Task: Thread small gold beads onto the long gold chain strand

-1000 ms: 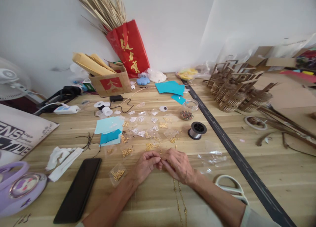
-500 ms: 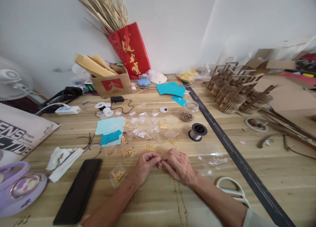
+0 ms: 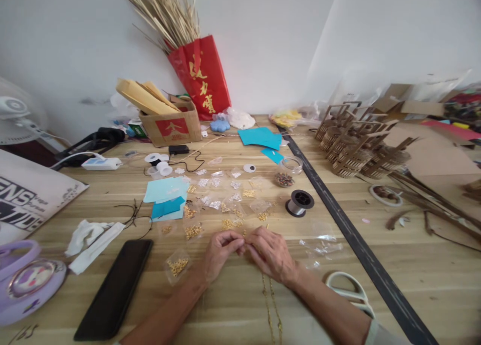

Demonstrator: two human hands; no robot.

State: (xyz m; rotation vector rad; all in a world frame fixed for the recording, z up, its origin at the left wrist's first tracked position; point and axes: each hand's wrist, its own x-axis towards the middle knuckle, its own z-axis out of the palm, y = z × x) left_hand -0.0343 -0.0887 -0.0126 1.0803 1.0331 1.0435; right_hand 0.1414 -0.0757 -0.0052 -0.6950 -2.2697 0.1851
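Note:
My left hand [image 3: 222, 252] and my right hand [image 3: 273, 255] meet fingertip to fingertip over the table, both closed in a pinch. What sits between the left fingertips is too small to make out. From beneath my right hand a thin gold chain [image 3: 269, 305] with small beads runs toward the front edge in two strands. Just beyond the fingers lie gold beads [image 3: 227, 224] and a small bag of gold findings [image 3: 262, 215]. Nearer my left wrist rests a bag of gold rings [image 3: 177, 266]; another bag of gold pieces [image 3: 193, 231] lies behind it.
A wire spool [image 3: 299, 203], clear bags [image 3: 322, 245] and scissors [image 3: 349, 291] lie to the right, past which runs a dark strip [image 3: 361, 235]. On the left are a phone [image 3: 114, 290] and blue sheets [image 3: 167, 190]. Small wooden baskets [image 3: 351, 157] stand at the back right.
The whole view has shifted slightly. Both hands keep the same pinch at nearly the same spot, and the chain still hangs below the right one.

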